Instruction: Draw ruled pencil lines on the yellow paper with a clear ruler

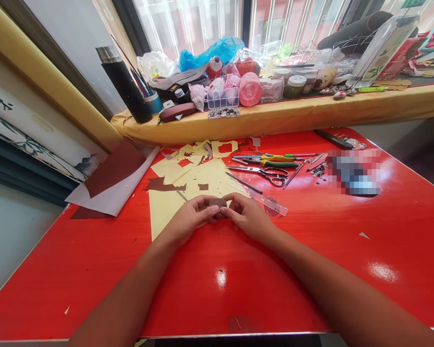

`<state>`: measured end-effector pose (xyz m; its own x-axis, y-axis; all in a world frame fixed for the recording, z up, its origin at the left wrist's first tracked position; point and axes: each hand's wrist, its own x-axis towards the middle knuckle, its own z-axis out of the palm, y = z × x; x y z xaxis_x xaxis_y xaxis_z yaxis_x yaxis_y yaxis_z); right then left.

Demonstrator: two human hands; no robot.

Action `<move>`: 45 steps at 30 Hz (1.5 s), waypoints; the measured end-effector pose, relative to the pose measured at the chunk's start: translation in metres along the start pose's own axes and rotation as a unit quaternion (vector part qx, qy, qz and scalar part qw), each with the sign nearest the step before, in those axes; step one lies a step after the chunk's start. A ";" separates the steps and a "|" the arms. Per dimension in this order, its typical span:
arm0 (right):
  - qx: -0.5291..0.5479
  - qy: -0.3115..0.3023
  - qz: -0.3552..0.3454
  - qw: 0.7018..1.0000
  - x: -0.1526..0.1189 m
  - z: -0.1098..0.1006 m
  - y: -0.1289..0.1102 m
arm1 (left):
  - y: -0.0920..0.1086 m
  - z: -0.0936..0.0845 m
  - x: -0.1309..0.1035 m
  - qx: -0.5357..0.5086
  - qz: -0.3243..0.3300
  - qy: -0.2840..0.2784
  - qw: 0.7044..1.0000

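Between both hands, above the red table [188, 289], is a small brown piece [217, 202] that looks like cut leather or card. My left hand [195, 214] pinches its left side, thumb on the near face. From the other side my right hand [248, 217] grips it, the thumb and fingers meeting near its right edge. Fingers hide part of its outline. Beneath and beyond the hands lies yellow paper [162, 212] with brown offcuts [203, 187]. A clear ruler [275, 205] and a dark pen-like stick [244, 183] rest just past my right hand.
Scissors [264, 172] and green-yellow pliers [271, 161] lie beyond the hands, beside small dark metal bits [318, 169]. A blurred-out object [354, 173] is at right. Brown and white sheets [112, 188] are at left. A black flask [125, 86] and jars [295, 86] crowd the sill.
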<state>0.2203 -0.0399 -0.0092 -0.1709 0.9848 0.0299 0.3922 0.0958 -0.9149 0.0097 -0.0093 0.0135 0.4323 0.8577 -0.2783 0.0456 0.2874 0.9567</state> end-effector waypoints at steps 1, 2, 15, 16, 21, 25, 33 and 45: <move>0.003 -0.001 0.002 1.000 0.000 0.000 0.000 | 0.000 0.000 0.000 0.001 0.007 -0.006 1.000; 0.005 -0.003 0.003 1.000 0.000 0.000 -0.001 | -0.001 0.000 0.000 0.005 0.014 -0.010 1.000; 0.029 -0.009 0.014 0.999 -0.001 -0.002 -0.006 | -0.006 -0.002 0.003 0.034 0.056 -0.003 0.998; 0.024 -0.010 0.015 1.000 -0.001 -0.002 -0.006 | -0.006 -0.002 0.003 0.034 0.056 -0.003 0.998; 0.003 -0.010 0.015 1.000 -0.001 -0.002 -0.004 | -0.007 -0.004 0.003 0.041 0.047 -0.004 0.998; 0.003 -0.010 0.017 1.000 0.000 -0.002 -0.004 | -0.008 -0.004 0.004 0.035 0.041 -0.008 0.999; 0.051 -0.011 0.022 0.998 0.000 -0.002 -0.006 | -0.008 -0.002 0.005 0.030 0.046 0.011 0.998; 0.105 0.006 0.034 0.994 0.001 -0.006 -0.012 | -0.008 -0.002 0.006 0.005 0.064 0.050 0.997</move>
<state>0.2212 -0.0390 0.0045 -0.1391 0.9898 -0.0308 0.2053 -0.0016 -0.9787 0.0098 -0.0056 0.0038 0.3440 0.9253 -0.1599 0.0054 0.1683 0.9857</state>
